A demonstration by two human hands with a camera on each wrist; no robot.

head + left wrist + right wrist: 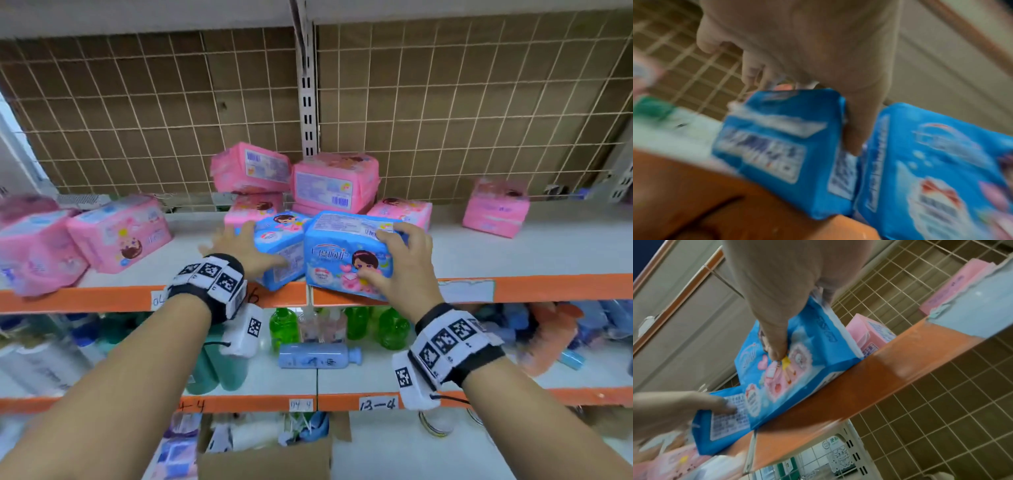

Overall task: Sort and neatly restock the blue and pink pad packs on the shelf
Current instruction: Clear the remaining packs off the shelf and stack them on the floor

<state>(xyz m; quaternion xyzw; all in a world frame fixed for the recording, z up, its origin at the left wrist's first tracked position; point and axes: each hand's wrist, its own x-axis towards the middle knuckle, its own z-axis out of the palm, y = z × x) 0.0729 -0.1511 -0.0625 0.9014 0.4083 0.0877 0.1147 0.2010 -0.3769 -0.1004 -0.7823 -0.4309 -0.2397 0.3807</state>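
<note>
Two blue pad packs sit side by side at the front edge of the white shelf (pixel 513 253). My left hand (pixel 257 248) grips the left blue pack (pixel 286 240), fingers over its top and thumb (pixel 855 129) down between the two packs. My right hand (pixel 376 255) grips the right blue pack (pixel 339 253), fingers over the top and thumb (pixel 774 344) on its printed front. Behind them pink packs (pixel 335 181) lie in a loose pile. More pink packs (pixel 120 233) stand at the left, and a single pink pack (pixel 496 209) at the right.
A wire grid (pixel 445 102) backs the shelf, with a slotted upright (pixel 308 102) in the middle. The shelf's orange front strip (pixel 548 287) carries labels. On the shelf below stand green bottles (pixel 282 325) and a lying blue bottle (pixel 318 356). A cardboard box (pixel 267 455) sits lower down.
</note>
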